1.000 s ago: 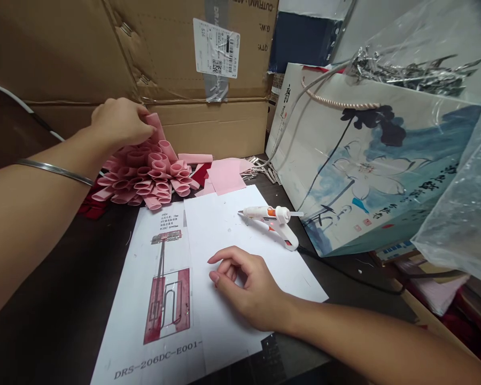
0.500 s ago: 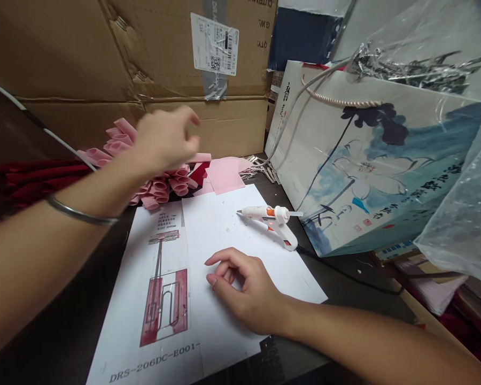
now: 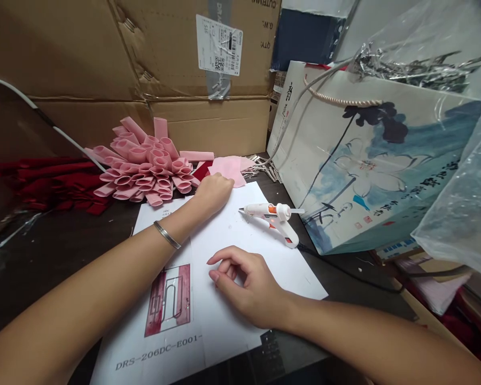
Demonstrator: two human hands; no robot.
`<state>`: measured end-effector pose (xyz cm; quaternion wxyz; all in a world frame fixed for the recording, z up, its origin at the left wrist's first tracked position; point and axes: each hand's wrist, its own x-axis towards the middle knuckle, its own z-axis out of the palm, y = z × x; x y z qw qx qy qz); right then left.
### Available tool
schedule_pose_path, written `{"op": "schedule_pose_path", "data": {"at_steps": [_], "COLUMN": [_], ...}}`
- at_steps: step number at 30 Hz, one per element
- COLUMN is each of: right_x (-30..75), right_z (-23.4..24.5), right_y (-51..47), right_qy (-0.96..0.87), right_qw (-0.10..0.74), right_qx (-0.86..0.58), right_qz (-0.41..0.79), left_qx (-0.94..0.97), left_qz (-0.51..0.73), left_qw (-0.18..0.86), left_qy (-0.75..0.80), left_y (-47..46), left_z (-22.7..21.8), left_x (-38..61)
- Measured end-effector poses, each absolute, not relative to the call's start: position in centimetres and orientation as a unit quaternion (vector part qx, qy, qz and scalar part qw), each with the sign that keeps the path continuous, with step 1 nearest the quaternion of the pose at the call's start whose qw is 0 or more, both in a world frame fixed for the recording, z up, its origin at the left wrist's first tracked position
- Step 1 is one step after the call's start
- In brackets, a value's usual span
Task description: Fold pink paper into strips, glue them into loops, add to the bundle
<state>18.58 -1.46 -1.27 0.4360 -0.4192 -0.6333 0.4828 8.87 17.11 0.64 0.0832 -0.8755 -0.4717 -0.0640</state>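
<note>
My left hand (image 3: 215, 192), a metal bangle on its wrist, lies at the near edge of the flat pink felt sheets (image 3: 227, 167). Its fingers are curled under and their tips are hidden, so what they grip cannot be made out. Over the white paper (image 3: 212, 299) rests my right hand (image 3: 250, 286), thumb and forefinger apart, nothing between them. A white glue gun (image 3: 274, 215) lies beyond it, nozzle pointing left. Printed on the paper is a red and white drawing (image 3: 168, 299), partly covered by my left forearm.
Rolled pink felt tubes (image 3: 144, 160) are heaped at the back left, beside dark red felt pieces (image 3: 56, 182). Metal clips (image 3: 264, 168) lie behind the sheets. A cardboard box (image 3: 220, 125) walls the back; a flower-printed paper bag (image 3: 369, 166) stands right. The glue gun's black cable (image 3: 353, 279) runs right.
My left hand has come down and to the right, from above the pink tubes to the flat pink sheets. My right hand and the glue gun stay nearly where they were.
</note>
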Motion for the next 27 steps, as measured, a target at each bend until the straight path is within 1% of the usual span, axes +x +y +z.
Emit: {"op": "schedule_pose_path", "data": {"at_steps": [4,6,7,9,10,11,14,16,18,20,23,25,27], "right_x": [18.7,18.9,19.0,19.4,19.5,19.6,19.9,19.9,19.9,19.8,19.5,19.4,19.4], "right_z": [-1.2,-1.1,-1.0,-0.9,-0.8,-0.8,-0.8,-0.8,-0.9,-1.0,-1.4,-1.7,-1.9], "right_y": [-1.2,-1.1,-1.0,-0.8,-0.8,-0.8,-0.8,-0.9,-1.1,-1.1,-0.8,-0.5,-0.3], "right_qy": [-0.613,-0.589,-0.577,-0.554,-0.544,-0.534,-0.517,-0.514,-0.494,-0.463,-0.443,-0.445,-0.453], "right_qw": [0.428,0.422,0.421,0.427,0.436,0.448,0.489,0.503,0.496,0.484,0.492,0.501,0.498], "right_qx": [-0.43,-0.435,-0.435,-0.425,-0.414,-0.397,-0.343,-0.33,-0.334,-0.344,-0.365,-0.375,-0.382], "right_qz": [0.507,0.534,0.548,0.574,0.586,0.597,0.613,0.612,0.631,0.659,0.655,0.64,0.633], "left_qx": [-0.86,-0.845,-0.835,-0.803,-0.789,-0.786,-0.828,-0.877,-0.91,-0.922,-0.913,-0.871,-0.794], "left_qz": [-0.14,-0.204,-0.247,-0.426,-0.484,-0.514,-0.495,-0.436,-0.379,-0.356,-0.378,-0.437,-0.493], "left_qw": [0.101,0.111,0.115,0.094,0.082,0.074,0.067,0.079,0.105,0.114,0.06,0.001,-0.103], "left_qy": [-0.481,-0.482,-0.478,-0.406,-0.369,-0.336,-0.255,-0.183,-0.128,-0.103,-0.139,-0.225,-0.34], "left_y": [16.7,15.6,14.7,12.3,10.9,9.4,5.1,3.0,1.8,1.2,1.2,1.4,1.4], "left_z": [1.2,1.6,1.8,2.2,2.2,2.3,2.1,1.9,1.5,1.1,0.6,0.4,0.2], "left_x": [8.4,8.0,7.6,6.8,6.4,5.9,4.4,3.5,2.7,2.1,1.5,1.3,1.3]}}
